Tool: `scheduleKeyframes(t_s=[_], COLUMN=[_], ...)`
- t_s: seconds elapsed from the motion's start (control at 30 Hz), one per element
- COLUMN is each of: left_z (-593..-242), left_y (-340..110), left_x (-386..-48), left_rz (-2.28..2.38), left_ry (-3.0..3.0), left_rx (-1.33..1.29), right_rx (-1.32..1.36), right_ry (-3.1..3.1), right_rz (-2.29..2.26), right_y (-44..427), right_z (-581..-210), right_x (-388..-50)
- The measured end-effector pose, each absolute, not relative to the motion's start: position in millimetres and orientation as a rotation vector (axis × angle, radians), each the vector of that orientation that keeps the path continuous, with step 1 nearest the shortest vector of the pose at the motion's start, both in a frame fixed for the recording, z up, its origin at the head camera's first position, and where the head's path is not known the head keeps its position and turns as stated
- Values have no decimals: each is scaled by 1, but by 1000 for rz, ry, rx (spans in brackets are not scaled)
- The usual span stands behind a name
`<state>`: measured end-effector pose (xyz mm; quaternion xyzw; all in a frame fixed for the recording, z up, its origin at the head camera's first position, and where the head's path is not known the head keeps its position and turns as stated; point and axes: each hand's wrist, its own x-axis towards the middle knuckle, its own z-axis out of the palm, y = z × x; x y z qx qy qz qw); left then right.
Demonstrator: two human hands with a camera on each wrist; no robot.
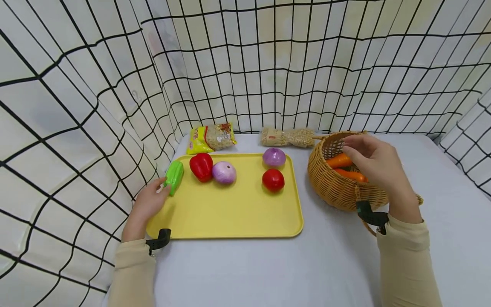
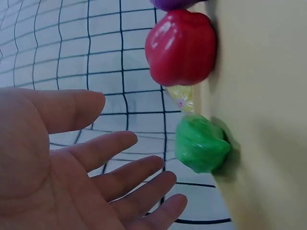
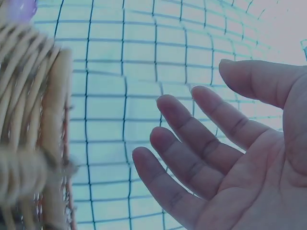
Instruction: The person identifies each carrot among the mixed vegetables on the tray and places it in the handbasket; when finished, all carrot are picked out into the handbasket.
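My left hand [image 1: 152, 199] is beside the green vegetable [image 1: 174, 176] at the left edge of the yellow tray [image 1: 238, 217]. In the left wrist view its fingers are extended and a gap separates them from the green vegetable [image 2: 201, 143]. Above the wicker basket [image 1: 326, 187] hovers my right hand [image 1: 377, 162], its fingers relaxed and holding nothing. Two orange carrots [image 1: 339, 160] lie inside the basket, partly hidden by that hand. On the tray sit a red bell pepper [image 1: 201, 167], a pale purple onion [image 1: 224, 173], a darker purple onion [image 1: 274, 157] and a tomato [image 1: 273, 180].
Behind the tray lie a yellow printed packet [image 1: 211, 137] and a clear bag of beige pieces [image 1: 287, 137]. Black netting [image 1: 261, 70] stands along the back and both sides of the white table [image 1: 268, 273]. A basket handle sticks out toward the right forearm.
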<state>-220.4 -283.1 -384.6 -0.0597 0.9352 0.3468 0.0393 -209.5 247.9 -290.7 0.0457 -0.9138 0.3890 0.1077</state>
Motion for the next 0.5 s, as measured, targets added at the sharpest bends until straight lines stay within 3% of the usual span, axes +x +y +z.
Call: scheduleKeyframes(t_s=[0.5], left_z=[-288], left_y=[-203], left_x=[-233], left_rz=[613], left_ry=[3075], left_rx=[439], right_rx=[580], right_ry=[-2689], right_rz=[1008], right_y=[190], right_z=[-288], right_x=[-205])
